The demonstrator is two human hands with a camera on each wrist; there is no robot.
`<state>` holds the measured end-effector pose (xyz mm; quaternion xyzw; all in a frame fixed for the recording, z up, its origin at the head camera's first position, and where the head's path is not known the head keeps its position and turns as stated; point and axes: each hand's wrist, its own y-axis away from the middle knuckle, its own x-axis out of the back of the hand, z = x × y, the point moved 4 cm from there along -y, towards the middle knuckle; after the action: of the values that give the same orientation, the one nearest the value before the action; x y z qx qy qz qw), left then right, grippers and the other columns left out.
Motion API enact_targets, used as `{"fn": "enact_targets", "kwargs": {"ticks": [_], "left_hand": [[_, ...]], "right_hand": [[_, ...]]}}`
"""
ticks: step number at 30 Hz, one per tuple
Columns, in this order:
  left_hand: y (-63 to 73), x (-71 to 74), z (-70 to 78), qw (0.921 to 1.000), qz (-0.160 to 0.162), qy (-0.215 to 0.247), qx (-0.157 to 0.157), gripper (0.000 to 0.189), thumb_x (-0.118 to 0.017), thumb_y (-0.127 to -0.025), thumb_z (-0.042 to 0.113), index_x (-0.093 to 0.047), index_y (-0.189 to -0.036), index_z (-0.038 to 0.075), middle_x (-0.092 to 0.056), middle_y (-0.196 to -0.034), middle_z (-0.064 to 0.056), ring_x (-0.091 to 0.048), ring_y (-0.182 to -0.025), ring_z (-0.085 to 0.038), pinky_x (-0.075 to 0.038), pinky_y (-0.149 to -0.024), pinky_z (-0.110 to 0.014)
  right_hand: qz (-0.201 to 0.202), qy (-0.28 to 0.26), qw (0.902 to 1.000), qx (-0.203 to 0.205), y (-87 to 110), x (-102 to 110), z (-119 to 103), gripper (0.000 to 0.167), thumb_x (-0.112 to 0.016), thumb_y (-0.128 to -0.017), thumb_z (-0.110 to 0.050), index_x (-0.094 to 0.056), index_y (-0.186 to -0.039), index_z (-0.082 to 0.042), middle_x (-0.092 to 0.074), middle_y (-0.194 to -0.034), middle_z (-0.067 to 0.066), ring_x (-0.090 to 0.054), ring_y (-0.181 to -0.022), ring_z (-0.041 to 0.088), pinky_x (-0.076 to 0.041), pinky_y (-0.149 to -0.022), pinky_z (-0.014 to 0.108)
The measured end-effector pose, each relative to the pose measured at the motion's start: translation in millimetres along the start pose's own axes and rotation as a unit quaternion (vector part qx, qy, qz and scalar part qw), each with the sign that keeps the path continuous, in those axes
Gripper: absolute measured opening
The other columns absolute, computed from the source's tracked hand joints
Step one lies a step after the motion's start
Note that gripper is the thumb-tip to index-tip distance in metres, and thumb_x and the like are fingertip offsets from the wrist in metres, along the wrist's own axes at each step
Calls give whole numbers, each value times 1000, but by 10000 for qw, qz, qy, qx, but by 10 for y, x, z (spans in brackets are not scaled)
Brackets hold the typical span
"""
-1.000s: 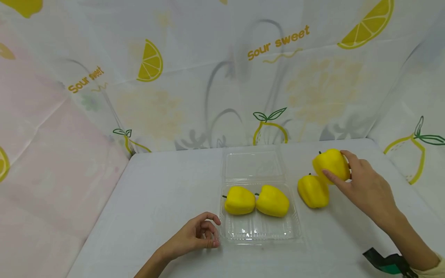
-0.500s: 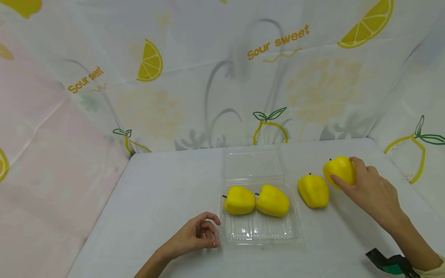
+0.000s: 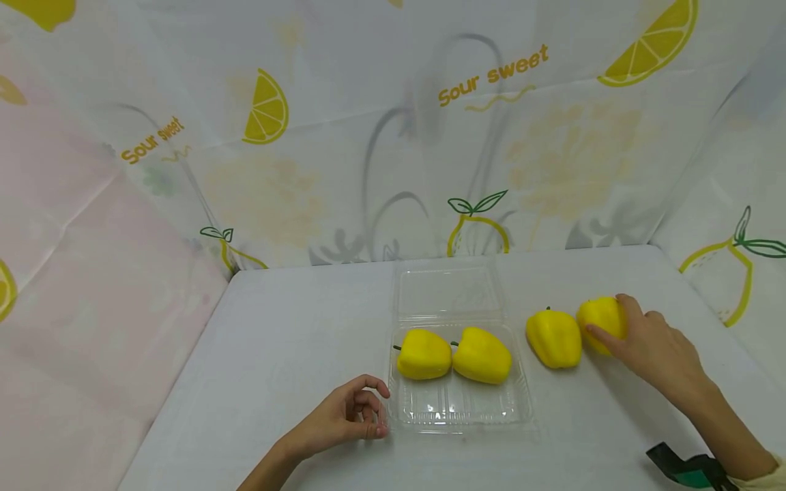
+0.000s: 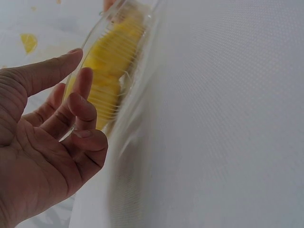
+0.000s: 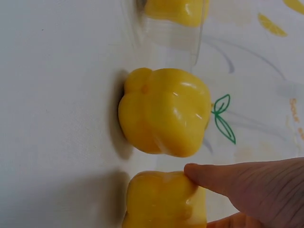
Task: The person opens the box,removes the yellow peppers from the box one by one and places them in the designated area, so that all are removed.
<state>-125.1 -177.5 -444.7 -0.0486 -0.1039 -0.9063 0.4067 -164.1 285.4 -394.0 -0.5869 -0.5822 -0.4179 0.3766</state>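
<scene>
My right hand (image 3: 660,348) grips a yellow bell pepper (image 3: 598,324), thumb on its near side and fingers round the far right side. In the right wrist view this bell pepper (image 5: 161,202) is low over the white surface, cut off by the frame. Just left of it lies another yellow bell pepper (image 3: 554,339), green stem pointing away. My left hand (image 3: 340,416) rests at the left edge of a clear plastic clamshell container (image 3: 460,408), its fingers loosely curled. In the left wrist view the thumb and fingers (image 4: 85,111) overlap the container's rim, with nothing pinched between them.
Two yellow bell peppers (image 3: 424,354) lie side by side in the back half of the container's base. Its clear lid (image 3: 448,290) is folded back flat on the white table (image 3: 288,327). A lemon-print curtain (image 3: 344,136) stands behind and at both sides.
My right hand has lowered its bell pepper, moving it right and toward me, from above and behind the loose one to beside it. The left hand and container have not moved.
</scene>
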Motion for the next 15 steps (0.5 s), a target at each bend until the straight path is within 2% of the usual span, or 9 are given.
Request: {"fn": "enact_targets", "kwargs": {"ticks": [15], "left_hand": [[-1,-5,-3,9999,-40,137,22,51,-76,-87,13,-48,-128,0,-68,-93,-6,-54,-70,-8,-42,-59,-17]], "right_hand": [[-149,-154,9998,36,30,-104,37,87,-55,-96,-57,-28,-137,15,-47,-92,39,-49,-65,33,-39,-49,38]]}}
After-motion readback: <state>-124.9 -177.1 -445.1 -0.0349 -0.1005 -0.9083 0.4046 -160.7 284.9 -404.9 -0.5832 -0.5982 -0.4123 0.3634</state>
